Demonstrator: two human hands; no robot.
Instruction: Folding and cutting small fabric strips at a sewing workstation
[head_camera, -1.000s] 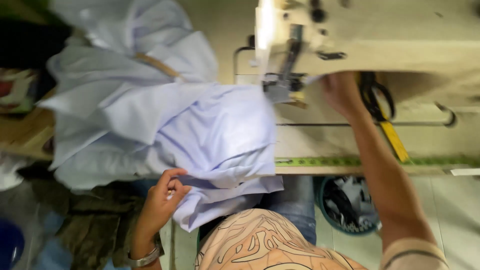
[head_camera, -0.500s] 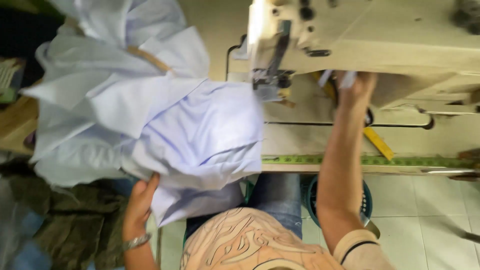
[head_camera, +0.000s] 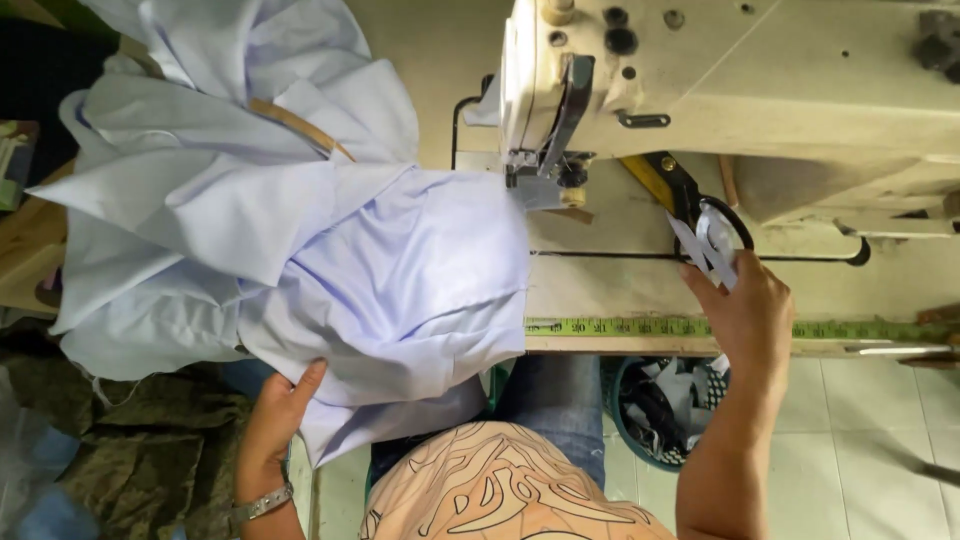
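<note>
The left hand (head_camera: 280, 420) cups the lower edge of the pale blue cloth (head_camera: 400, 290), which is heaped on the desk (head_camera: 620, 285) left of the sewing machine (head_camera: 740, 90); best kept flat, fingers spread; the right hand (head_camera: 740, 305), arm outstretched, pinches small white strips (head_camera: 705, 245) beside the scissors (head_camera: 690, 195).

Rumpled pale-blue fabric (head_camera: 400, 270) across table edge

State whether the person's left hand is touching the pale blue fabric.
Touching: the head view shows the left hand with fingers pressed against the pale blue fabric.
</note>
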